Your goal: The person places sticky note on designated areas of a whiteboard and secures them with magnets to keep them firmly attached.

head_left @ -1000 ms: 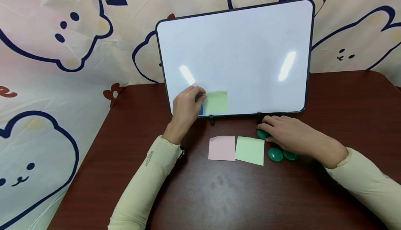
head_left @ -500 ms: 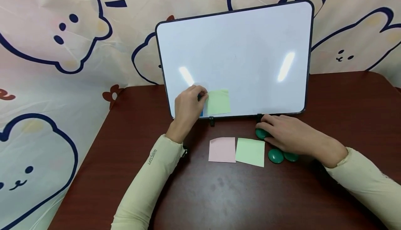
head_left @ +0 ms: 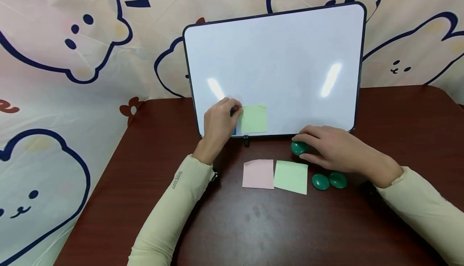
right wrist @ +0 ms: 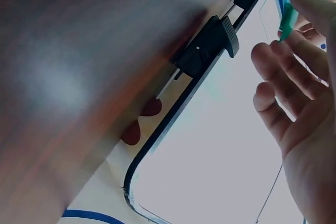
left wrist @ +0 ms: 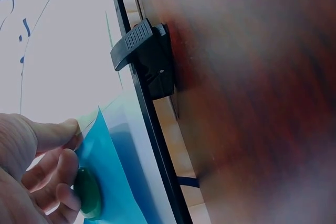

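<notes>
My left hand (head_left: 219, 119) is at the whiteboard's (head_left: 290, 64) lower left, pinching the left edge of a light green sticky note (head_left: 255, 118) that lies against the board. Partly hidden behind that hand is a blue note (left wrist: 113, 171), which carries a round green magnet (left wrist: 88, 193) by my curled fingers. Near the board's bottom edge, my right hand (head_left: 335, 149) holds another round green magnet (head_left: 299, 148) between thumb and fingers. The right wrist view also shows this held magnet (right wrist: 287, 22) in the pinch.
On the dark wooden table (head_left: 246, 234) lie a pink note (head_left: 258, 174) and a second light green note (head_left: 291, 177) side by side. Two green magnets (head_left: 320, 182) sit right of them. A black clip (head_left: 246, 141) supports the board's lower edge. A printed cloth (head_left: 72, 97) hangs behind.
My right hand has raised its magnet and shifted slightly left, uncovering the magnets on the table. My left hand and its green note have moved slightly right.
</notes>
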Available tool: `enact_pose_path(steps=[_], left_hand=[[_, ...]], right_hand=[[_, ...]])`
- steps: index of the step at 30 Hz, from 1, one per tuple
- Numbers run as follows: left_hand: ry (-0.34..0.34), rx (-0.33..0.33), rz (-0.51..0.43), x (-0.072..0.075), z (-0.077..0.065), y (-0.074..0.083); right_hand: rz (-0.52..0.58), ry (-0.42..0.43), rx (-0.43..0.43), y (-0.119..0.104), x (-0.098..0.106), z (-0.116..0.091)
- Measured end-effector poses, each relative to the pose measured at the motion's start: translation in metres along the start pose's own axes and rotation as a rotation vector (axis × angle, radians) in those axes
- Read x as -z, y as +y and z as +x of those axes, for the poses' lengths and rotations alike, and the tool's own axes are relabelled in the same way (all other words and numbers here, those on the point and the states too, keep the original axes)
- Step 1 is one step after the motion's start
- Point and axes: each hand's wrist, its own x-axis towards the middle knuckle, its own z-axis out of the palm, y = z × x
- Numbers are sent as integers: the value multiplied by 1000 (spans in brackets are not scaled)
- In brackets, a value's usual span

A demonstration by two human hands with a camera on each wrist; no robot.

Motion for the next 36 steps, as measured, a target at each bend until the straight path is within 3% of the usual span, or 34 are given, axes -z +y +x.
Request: enact_pose_path(steps=[5, 36], left_hand=[[5, 2, -2, -1, 0, 1], [-8, 19, -20, -2, 0, 0]], right_hand=[[-5, 35, 37, 0, -2, 1], [-14, 62, -4, 13, -3, 23]])
